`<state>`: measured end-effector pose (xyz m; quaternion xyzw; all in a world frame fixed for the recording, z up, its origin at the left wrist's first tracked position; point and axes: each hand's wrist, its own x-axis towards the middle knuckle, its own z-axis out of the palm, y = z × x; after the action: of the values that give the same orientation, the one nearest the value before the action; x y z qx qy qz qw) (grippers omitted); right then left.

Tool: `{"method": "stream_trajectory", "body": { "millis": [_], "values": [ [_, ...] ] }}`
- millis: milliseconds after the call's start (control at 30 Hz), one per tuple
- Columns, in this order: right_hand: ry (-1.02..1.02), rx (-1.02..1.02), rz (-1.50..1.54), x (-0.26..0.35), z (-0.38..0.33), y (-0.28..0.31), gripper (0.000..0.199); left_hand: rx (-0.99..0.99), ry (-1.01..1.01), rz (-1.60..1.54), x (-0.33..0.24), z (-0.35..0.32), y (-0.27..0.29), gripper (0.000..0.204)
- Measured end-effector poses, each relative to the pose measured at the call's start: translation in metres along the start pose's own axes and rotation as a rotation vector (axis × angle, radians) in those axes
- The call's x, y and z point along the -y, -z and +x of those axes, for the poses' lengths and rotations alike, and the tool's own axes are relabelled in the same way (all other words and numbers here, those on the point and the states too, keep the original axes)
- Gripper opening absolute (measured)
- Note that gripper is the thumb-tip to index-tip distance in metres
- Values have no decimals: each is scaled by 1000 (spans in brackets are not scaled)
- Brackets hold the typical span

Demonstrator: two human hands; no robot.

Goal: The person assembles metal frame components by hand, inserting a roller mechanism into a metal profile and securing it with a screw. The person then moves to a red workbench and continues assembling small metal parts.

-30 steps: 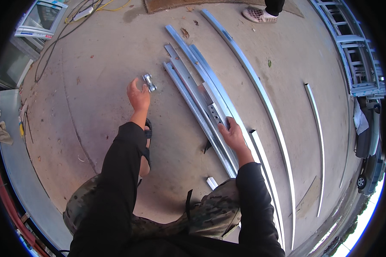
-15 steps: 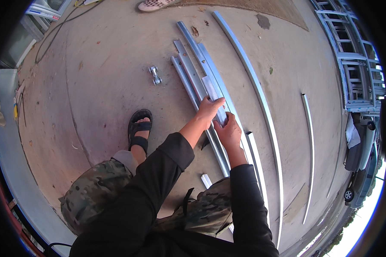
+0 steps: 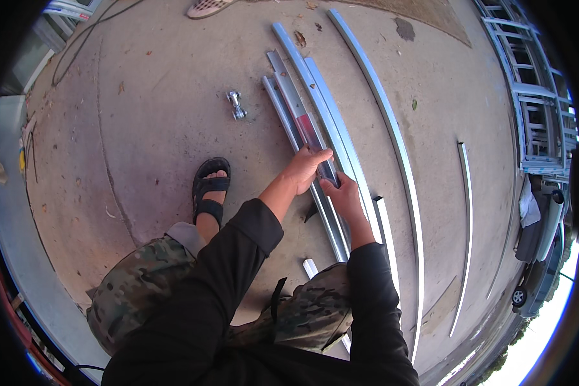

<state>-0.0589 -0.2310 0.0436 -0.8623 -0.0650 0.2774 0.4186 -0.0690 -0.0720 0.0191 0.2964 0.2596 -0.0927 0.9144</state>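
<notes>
Short metal channel (image 3: 311,134) above or against long rails (image 3: 332,116), contact unclear; left hand (image 3: 300,169) and right hand (image 3: 345,195) both closed on its nearer part, thumbs uppermost; best steadied with even pressure, fingertips clear of edges.

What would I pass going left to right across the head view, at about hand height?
Long pale panel → sandalled foot → left hand → right hand → long curved-looking metal bar → thinner metal bar → metal frames.
</notes>
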Motion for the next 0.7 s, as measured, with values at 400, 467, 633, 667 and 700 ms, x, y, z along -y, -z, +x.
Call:
{"method": "stream_trajectory", "body": {
  "millis": [400,467,633,667,700],
  "values": [
    [-32,-171,-135,12,-9,-10,39,-209,28,209,5,2,-8,42],
    [-40,-133,-100,13,-9,-9,38,-173,19,134,2,-1,-6,38],
    [-28,-71,-199,9,-8,-10,41,-76,-1,71,2,-5,2,30],
    [-27,-64,-226,8,-8,-11,42,-70,-12,64,2,-5,4,30],
    [6,-40,-225,6,-8,-11,44,-63,-23,57,3,-6,5,29]
  ]
}}
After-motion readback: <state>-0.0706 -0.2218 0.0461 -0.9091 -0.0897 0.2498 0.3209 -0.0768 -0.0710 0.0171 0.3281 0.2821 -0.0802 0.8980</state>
